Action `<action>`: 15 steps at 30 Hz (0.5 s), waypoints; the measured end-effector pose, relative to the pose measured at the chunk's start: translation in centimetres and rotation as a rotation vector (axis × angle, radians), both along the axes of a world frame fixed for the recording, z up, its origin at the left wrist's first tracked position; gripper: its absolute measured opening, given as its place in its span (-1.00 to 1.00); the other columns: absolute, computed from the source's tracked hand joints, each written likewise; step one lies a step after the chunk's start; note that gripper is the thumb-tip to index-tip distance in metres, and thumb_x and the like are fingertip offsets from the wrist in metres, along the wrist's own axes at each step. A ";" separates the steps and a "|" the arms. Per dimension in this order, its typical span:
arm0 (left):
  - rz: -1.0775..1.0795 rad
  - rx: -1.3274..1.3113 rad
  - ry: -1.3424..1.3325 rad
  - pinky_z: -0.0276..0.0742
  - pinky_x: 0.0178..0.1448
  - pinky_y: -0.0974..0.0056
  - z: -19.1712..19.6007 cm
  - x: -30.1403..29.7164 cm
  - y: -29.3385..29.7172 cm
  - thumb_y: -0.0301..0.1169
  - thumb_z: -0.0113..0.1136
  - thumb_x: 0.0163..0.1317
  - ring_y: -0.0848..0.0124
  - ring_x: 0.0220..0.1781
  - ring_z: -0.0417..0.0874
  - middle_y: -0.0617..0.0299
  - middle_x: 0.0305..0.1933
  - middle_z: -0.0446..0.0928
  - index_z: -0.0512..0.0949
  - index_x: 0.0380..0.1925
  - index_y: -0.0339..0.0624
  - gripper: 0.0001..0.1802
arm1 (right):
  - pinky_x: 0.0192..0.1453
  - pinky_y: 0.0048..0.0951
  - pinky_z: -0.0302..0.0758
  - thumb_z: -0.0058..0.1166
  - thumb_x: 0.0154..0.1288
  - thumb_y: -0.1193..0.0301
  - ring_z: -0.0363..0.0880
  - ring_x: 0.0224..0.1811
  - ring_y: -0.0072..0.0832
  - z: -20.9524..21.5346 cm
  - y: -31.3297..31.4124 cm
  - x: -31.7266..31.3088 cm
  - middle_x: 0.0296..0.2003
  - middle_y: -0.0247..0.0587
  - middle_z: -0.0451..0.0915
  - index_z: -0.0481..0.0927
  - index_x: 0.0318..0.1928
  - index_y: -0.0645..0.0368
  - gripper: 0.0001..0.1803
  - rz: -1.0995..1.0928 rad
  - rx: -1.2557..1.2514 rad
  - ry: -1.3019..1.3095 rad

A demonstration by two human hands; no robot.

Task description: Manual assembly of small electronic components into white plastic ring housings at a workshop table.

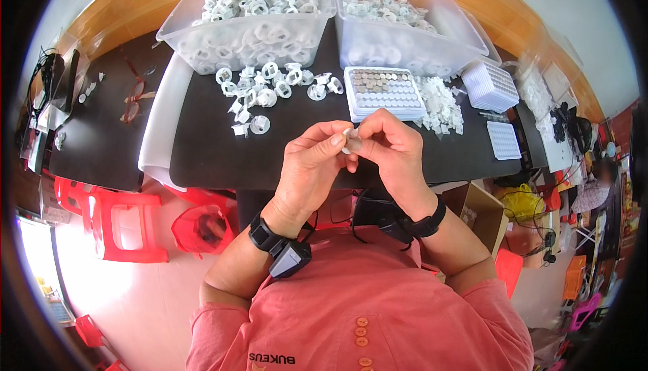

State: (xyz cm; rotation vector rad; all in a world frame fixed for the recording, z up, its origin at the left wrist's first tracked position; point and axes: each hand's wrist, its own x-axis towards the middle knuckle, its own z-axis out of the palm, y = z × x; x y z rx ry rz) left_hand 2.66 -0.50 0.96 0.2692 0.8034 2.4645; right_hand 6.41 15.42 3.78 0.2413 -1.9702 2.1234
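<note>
Coral shirt (pixel 385 290) fills the foreground below the near edge of the dark bench (pixel 216 158); just inside that edge, left hand (pixel 312 158) and right hand (pixel 398 149) meet, both pinching a small white part (pixel 349 143) between fingertips. Bare bench opens leftward, bounded behind by loose white fittings (pixel 264 98); ahead and right, a tray of round discs (pixel 413 112) and a heap of small white pieces (pixel 442 106) narrow the clearance.

Bright light, white glare on the floor (pixel 138 293) at left, lines bowed toward a dark, vignetted rim
</note>
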 end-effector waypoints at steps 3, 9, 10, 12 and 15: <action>0.011 -0.047 0.001 0.53 -0.14 0.20 -0.1 0.2 0.2 -0.34 0.29 0.38 0.31 -0.20 0.63 0.14 -0.12 0.63 0.62 -0.01 -0.30 -0.71 | -0.34 -0.54 0.55 0.25 0.30 0.67 0.61 -0.44 -0.58 1.3 0.0 0.0 -0.40 -0.25 0.60 0.51 -0.32 0.29 -0.86 0.009 -0.110 -0.108; -0.015 0.008 -0.085 0.54 -0.20 0.22 0.6 0.4 0.8 -0.37 0.26 0.41 0.33 -0.24 0.63 0.12 -0.17 0.63 0.60 -0.04 -0.38 -0.72 | -0.38 -0.52 0.52 0.21 0.31 0.63 0.62 -0.45 -0.55 2.6 1.3 -0.4 -0.40 -0.25 0.63 0.52 -0.30 0.27 -0.89 0.028 0.015 -0.290; -0.015 0.014 -0.085 0.54 -0.20 0.22 0.6 0.5 1.2 -0.37 0.26 0.41 0.33 -0.24 0.63 0.12 -0.17 0.63 0.60 -0.04 -0.38 -0.72 | -0.38 -0.52 0.51 0.21 0.32 0.61 0.62 -0.45 -0.55 2.5 1.4 -0.4 -0.41 -0.26 0.63 0.53 -0.29 0.26 -0.90 0.001 0.027 -0.285; -0.017 -0.015 -0.145 0.54 -0.20 0.22 0.4 0.4 2.0 -0.37 0.25 0.42 0.32 -0.24 0.64 0.12 -0.20 0.61 0.58 -0.03 -0.39 -0.71 | -0.37 -0.52 0.49 0.20 0.33 0.59 0.62 -0.44 -0.55 2.8 1.5 -0.3 -0.42 -0.27 0.64 0.53 -0.28 0.25 -0.91 -0.031 0.045 -0.276; -0.084 0.027 -0.160 0.53 -0.21 0.22 1.0 0.1 2.2 -0.36 0.24 0.43 0.31 -0.26 0.63 0.13 -0.22 0.60 0.56 -0.01 -0.40 -0.70 | -0.33 -0.51 0.48 0.21 0.31 0.57 0.62 -0.41 -0.56 3.6 2.4 -0.5 -0.43 -0.30 0.64 0.56 -0.26 0.23 -0.93 -0.039 0.135 -0.305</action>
